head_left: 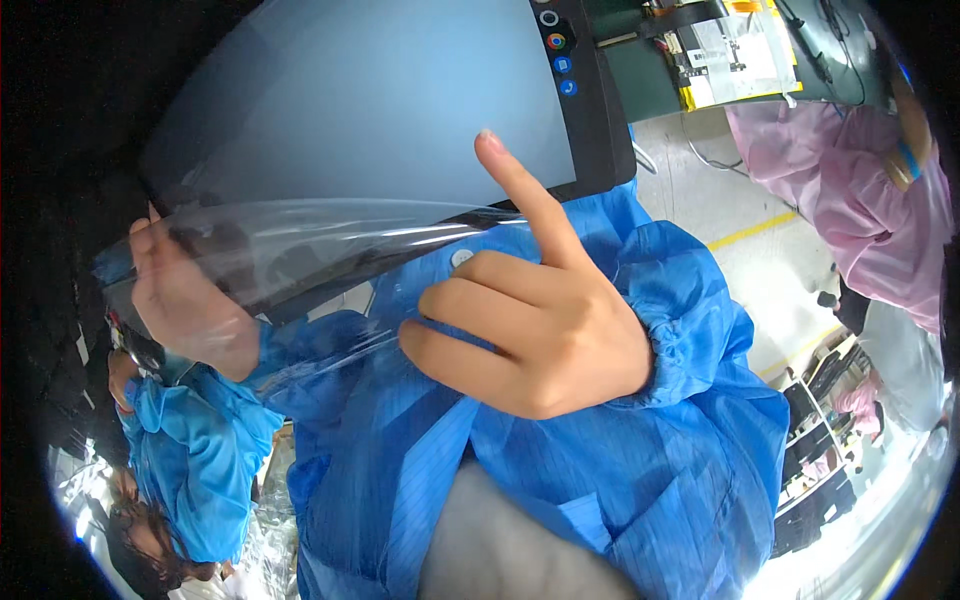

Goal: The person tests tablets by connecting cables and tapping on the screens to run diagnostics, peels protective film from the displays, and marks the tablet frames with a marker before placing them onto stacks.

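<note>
Right hand [540, 335] closed on clear film [420, 233] near a lit tablet [390, 110]
Left hand [190, 300] stands apart at the tablet's lower-left edge, grip unclear; even tension should keep the film uncreased.

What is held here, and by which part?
The right hand seems to hold the clear film by its right end; whether the left hand grips the tablet is unclear.
</note>
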